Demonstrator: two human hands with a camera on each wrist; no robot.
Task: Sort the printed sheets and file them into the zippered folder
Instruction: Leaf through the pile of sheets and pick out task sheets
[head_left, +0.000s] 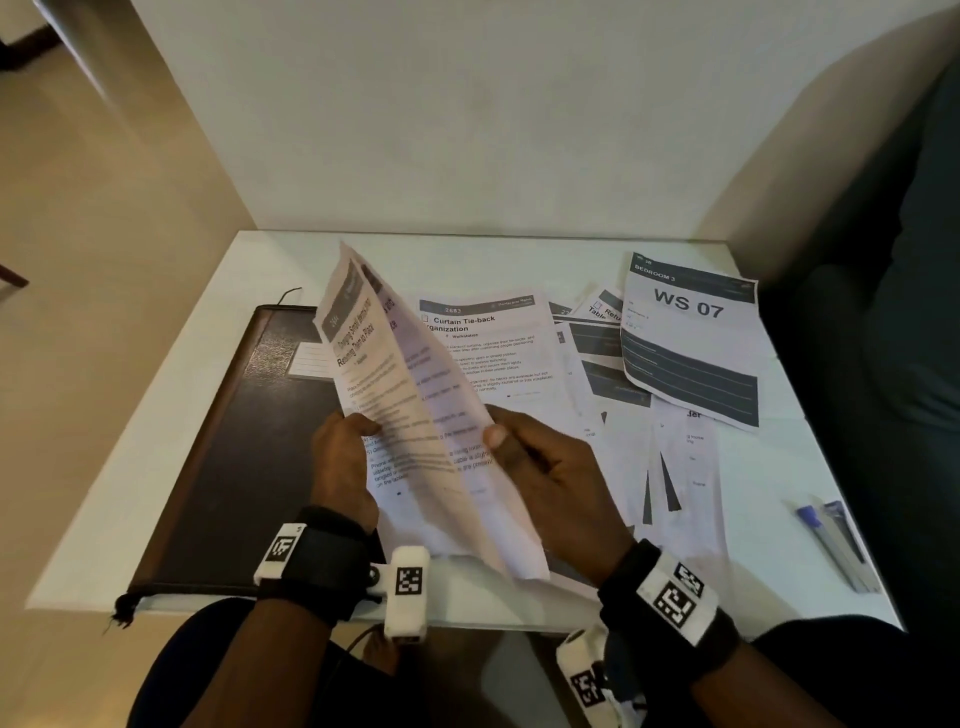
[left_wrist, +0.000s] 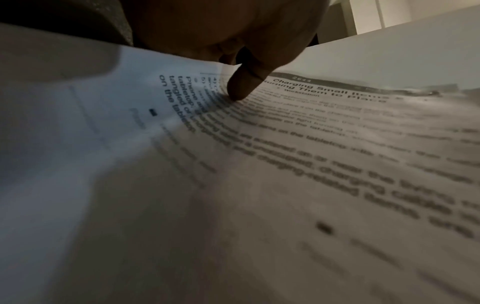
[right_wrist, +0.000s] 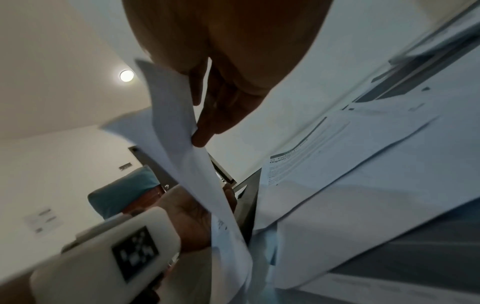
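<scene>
Both hands held a small sheaf of printed sheets (head_left: 415, 415) raised off the white table (head_left: 156, 467) near its front edge, the pages tilted up and fanned apart at their far end; at least two separate leaves showed, though the exact count could not be told. The left hand (head_left: 343, 467) gripped the sheaf's left edge, its thumb (left_wrist: 244, 86) pressed onto the top page, headed "Charging Small Items", with the fingers hidden behind the paper. The right hand (head_left: 545, 467) pinched the right edge, thumb on the front and fingers (right_wrist: 215, 115) curled against the back of the sheets. One dark zippered folder (head_left: 249, 441) lay flat along the table's left side, reaching from near the far edge to the front-left corner, partly under the raised sheaf; whether it was open or zipped could not be told. A lined slip of paper (head_left: 311, 361) rested on it. Loose sheets (head_left: 675, 467) lay scattered and overlapping across the right half of the table: one headed "Curtain Tie-back Organization" (head_left: 488, 353) near the middle, one marked "WS 07" (head_left: 691, 338) toward the far-right corner, and several more beneath and between them, too overlapped to count. Near the front-right corner lay what looked like two pens (head_left: 836, 540) side by side, one with a blue cap.
</scene>
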